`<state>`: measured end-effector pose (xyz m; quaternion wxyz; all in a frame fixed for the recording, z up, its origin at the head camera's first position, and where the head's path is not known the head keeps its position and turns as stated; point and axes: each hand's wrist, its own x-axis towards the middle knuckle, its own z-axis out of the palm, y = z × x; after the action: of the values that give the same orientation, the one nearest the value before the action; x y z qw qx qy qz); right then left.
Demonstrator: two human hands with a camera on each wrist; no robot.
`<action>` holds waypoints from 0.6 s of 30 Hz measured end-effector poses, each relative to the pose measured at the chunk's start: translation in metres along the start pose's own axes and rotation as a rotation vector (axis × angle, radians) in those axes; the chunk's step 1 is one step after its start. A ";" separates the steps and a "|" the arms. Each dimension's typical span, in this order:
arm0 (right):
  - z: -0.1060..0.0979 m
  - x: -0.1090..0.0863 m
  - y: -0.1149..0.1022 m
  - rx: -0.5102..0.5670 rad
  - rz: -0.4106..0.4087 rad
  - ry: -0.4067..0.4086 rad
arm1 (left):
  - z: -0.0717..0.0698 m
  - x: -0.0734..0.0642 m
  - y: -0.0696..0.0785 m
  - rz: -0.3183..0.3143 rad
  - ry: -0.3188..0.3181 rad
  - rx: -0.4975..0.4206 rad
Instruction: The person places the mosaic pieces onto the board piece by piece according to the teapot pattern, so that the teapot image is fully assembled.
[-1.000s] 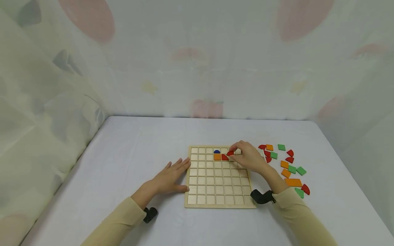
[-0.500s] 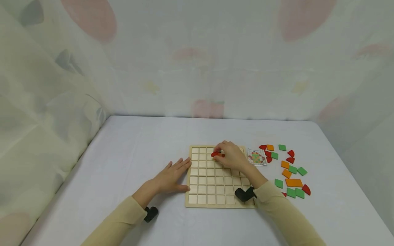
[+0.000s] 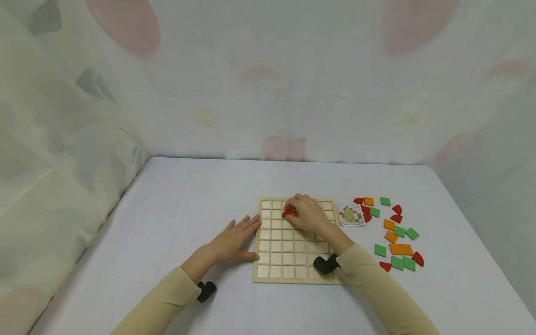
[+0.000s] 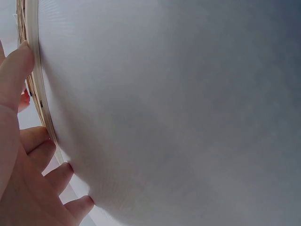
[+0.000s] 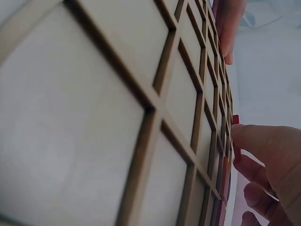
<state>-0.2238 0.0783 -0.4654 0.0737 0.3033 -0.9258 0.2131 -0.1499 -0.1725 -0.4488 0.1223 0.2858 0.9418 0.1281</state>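
A wooden grid board with square cells lies on the table. My right hand pinches a red quarter-circle tile between thumb and fingertips over the board's second row. Beside that tile a bit of an orange square tile shows in a cell; the hand hides the cells to its right. In the right wrist view, the red tile sticks out past the thumb, close to the grid. My left hand lies with spread fingers along the board's left edge, its fingertips touching the wooden rim.
A small pattern card lies just right of the board. Beyond it several loose tiles are scattered: red quarter circles, green squares, orange squares and an orange rectangle. Patterned cloth walls enclose the white table.
My right hand has moved left across the board with the red quarter-circle tile, from the upper right to the upper middle. The pattern card came into full view. My left hand stays put.
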 end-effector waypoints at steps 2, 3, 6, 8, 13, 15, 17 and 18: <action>0.001 0.000 0.000 -0.014 -0.001 -0.002 | -0.001 0.000 0.001 0.001 -0.001 -0.002; 0.001 0.000 0.000 -0.016 -0.001 -0.003 | -0.001 0.000 0.001 0.000 -0.002 -0.002; 0.001 0.000 -0.001 -0.025 -0.004 -0.008 | -0.001 0.000 0.001 0.000 -0.003 0.002; 0.000 -0.001 -0.002 -0.023 -0.006 -0.004 | -0.001 0.000 0.002 -0.003 -0.004 0.007; -0.001 -0.002 -0.002 -0.031 -0.006 0.001 | -0.001 0.000 0.001 -0.006 -0.006 0.001; 0.000 -0.002 -0.002 -0.035 -0.007 0.005 | -0.001 0.000 0.001 -0.006 -0.005 -0.001; 0.001 -0.002 -0.001 -0.036 -0.010 0.009 | -0.001 0.000 0.000 -0.005 -0.004 0.000; 0.001 -0.002 -0.001 -0.037 -0.011 0.010 | -0.001 0.000 0.001 -0.006 -0.004 0.000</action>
<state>-0.2213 0.0784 -0.4664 0.0850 0.3060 -0.9276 0.1968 -0.1500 -0.1721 -0.4478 0.1248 0.2834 0.9423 0.1274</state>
